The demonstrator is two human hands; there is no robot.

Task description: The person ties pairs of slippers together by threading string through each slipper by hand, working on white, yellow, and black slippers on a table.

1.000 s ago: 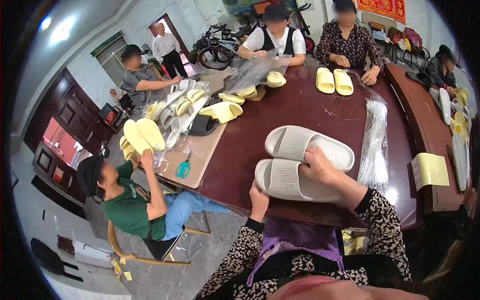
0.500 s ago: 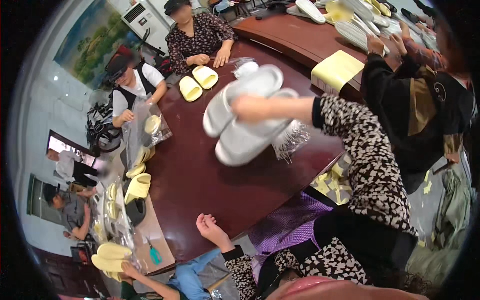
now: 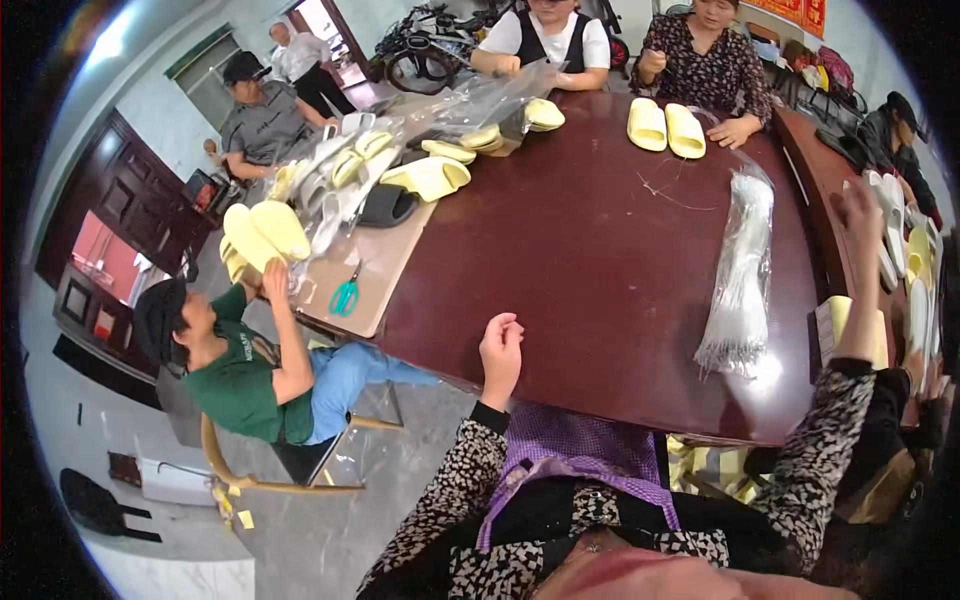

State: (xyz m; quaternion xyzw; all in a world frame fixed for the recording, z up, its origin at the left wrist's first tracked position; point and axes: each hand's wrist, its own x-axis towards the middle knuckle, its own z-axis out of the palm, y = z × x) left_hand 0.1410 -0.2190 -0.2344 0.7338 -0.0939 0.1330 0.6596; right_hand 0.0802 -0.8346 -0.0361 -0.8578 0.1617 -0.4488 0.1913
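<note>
My left hand [image 3: 502, 350] hovers above the near edge of the dark red table, fingers curled in together with nothing in them. Far to the right, my right hand [image 3: 860, 215] is raised beside white slippers [image 3: 888, 215] on the second table; blur hides how its fingers lie, and whether it touches them I cannot tell. Between my arms and the far side lies a clear plastic bag of thin white ties [image 3: 738, 280]. A pair of pale yellow slippers [image 3: 665, 128] stands at the far edge, before a person in a flowered top.
A cardboard sheet [image 3: 375, 290] at the left carries teal-handled scissors [image 3: 345, 295], a black slipper [image 3: 388, 205] and several bagged yellow slippers. A person in green [image 3: 240, 350] sits there holding yellow slippers [image 3: 265, 232]. A yellow-topped box [image 3: 850, 330] stands right.
My right hand has moved far right, away from the table's middle; the grey-white slippers it held are no longer over the table. My view has turned. My left hand's fingers are more curled.
</note>
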